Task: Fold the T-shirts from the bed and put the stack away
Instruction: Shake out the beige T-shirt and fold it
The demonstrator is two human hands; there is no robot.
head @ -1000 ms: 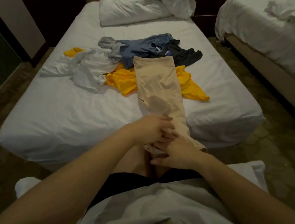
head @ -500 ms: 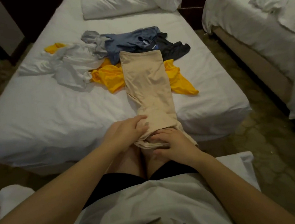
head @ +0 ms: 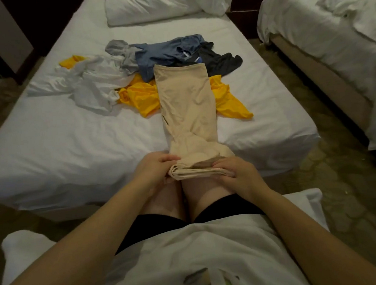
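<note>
Both hands hold the folded near end of the beige T-shirt point(head: 187, 110), just off the bed's near edge and above the person's bare knees point(head: 187, 194). The left hand point(head: 156, 171) curls round the left end of the fold, thumb on top. The right hand point(head: 236, 172) pinches the right end, fingers laid over the layered cloth. From the fold the shirt runs as a long narrow strip over the near edge of the bed point(head: 46, 150) toward its middle, where its far end lies on the unfolded pile.

Leftmost in that pile, toward the bed's left edge, is a crumpled white T-shirt point(head: 93, 82). A grey garment point(head: 117, 50) touches it on the far side and meets a blue T-shirt point(head: 163, 55). A yellow T-shirt point(head: 140, 98) lies under the beige strip and sticks out on both sides of it. A black T-shirt point(head: 221, 63) lies at the right of the pile, partly under the blue one.

Rumpled white bedding point(head: 148, 7) is heaped at the bed's far edge. Across a strip of patterned floor point(head: 309, 165), a second bed point(head: 324, 46) stands at the right.
</note>
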